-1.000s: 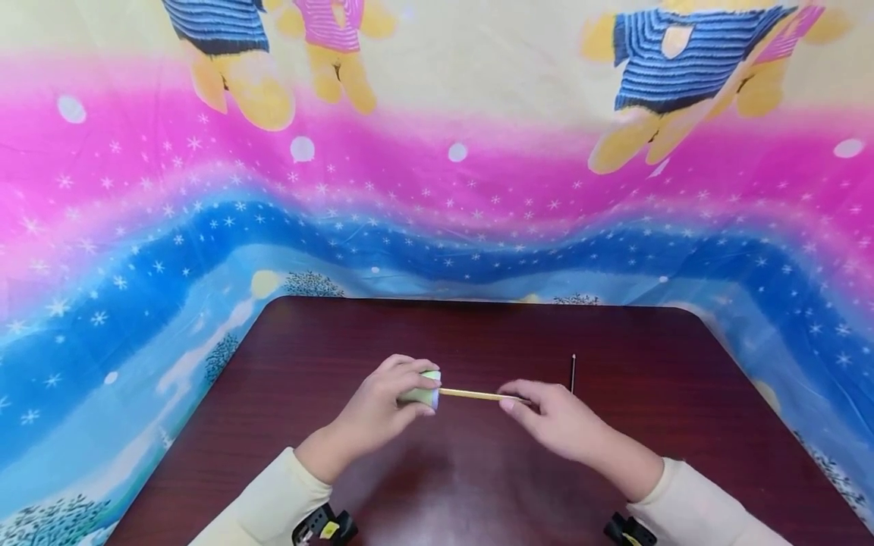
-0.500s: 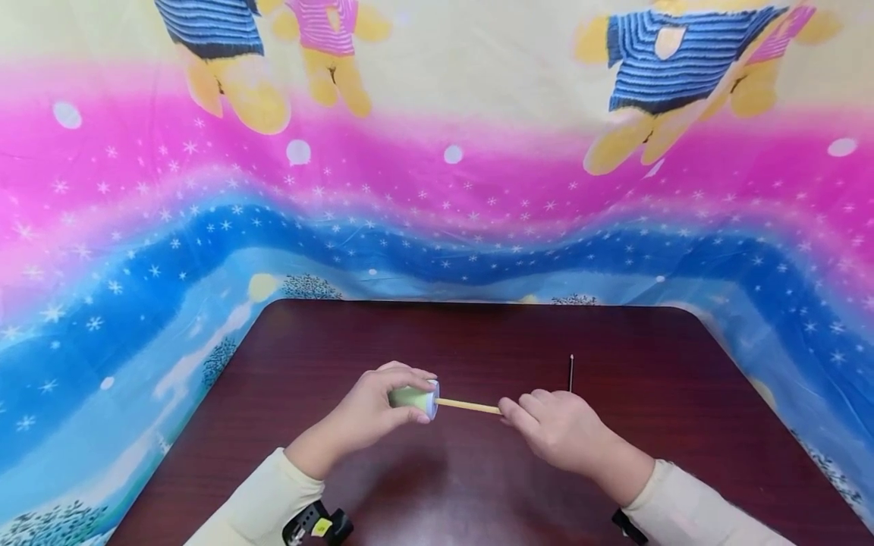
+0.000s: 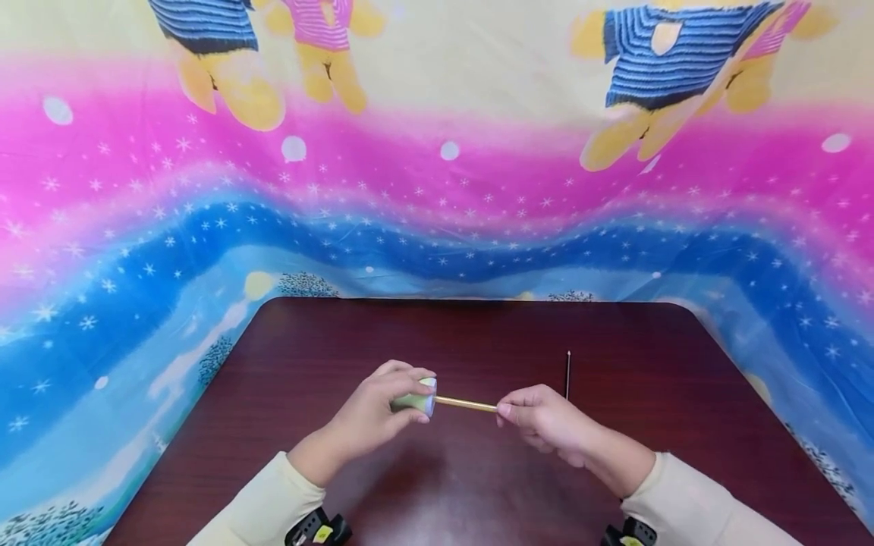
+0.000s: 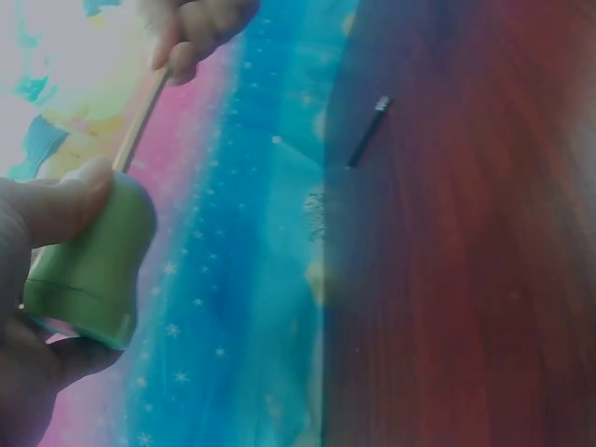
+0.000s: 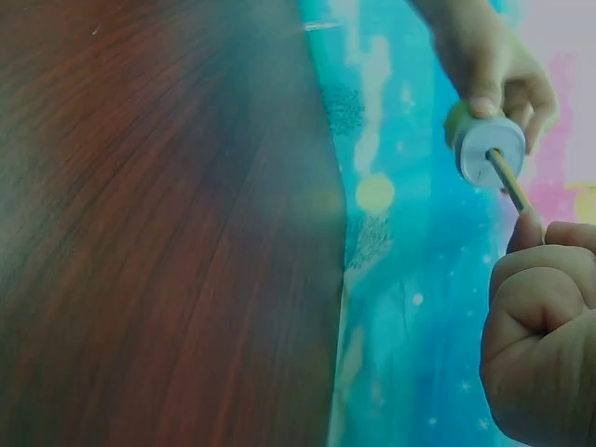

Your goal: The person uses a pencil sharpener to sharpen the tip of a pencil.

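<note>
My left hand [image 3: 365,413] holds a small green pencil sharpener [image 4: 98,251] sideways, thumb on one side and fingers on the other. The white end face of the sharpener, seen in the right wrist view, has a round hole. A yellow pencil [image 3: 467,404] runs into that hole, so its inner end is hidden. At the pencil's other end, my right hand [image 3: 549,423] pinches it between thumb and index finger, the remaining fingers curled under. Both hands are raised over the middle of the dark red table [image 3: 478,334].
A dark pencil [image 3: 567,375] lies on the table behind my right hand, its near end hidden in the head view. Past the table's far edge hangs a printed cloth [image 3: 437,197] in pink and blue. Each wrist wears a black strapped camera.
My right hand has rolled on the pencil, knuckles up half a second ago and thumb toward me now. The sharpener has stayed nearly in place, with the pencil still in it.
</note>
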